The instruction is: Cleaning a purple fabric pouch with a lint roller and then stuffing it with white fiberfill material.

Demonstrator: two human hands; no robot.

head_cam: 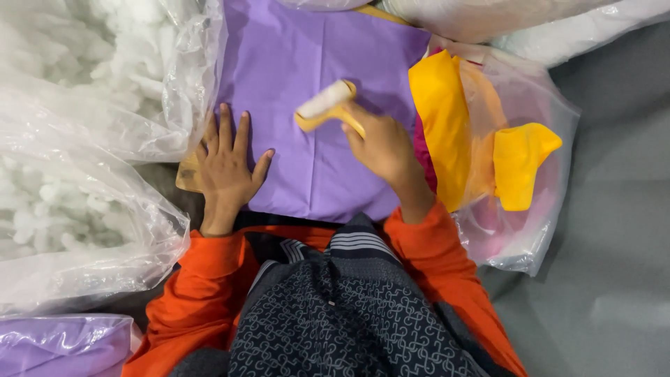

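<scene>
R hand (382, 146) gripping yellow handle of lint roller (325, 105), roller head on purple cloth (293, 70) near its centre; L hand (227, 164) flat, fingers spread, pinning cloth's left edge; cloth lies on what's prob. a wooden board (187, 174); plastic bag of yellow fabric (516, 160) off right edge; bag of white stuffing (77, 77) off left.

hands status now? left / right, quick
Left hand: open, fingers spread, pressed flat on the edge of the purple cloth.
Right hand: closed around the yellow handle of the lint roller, roller on the cloth.
</scene>
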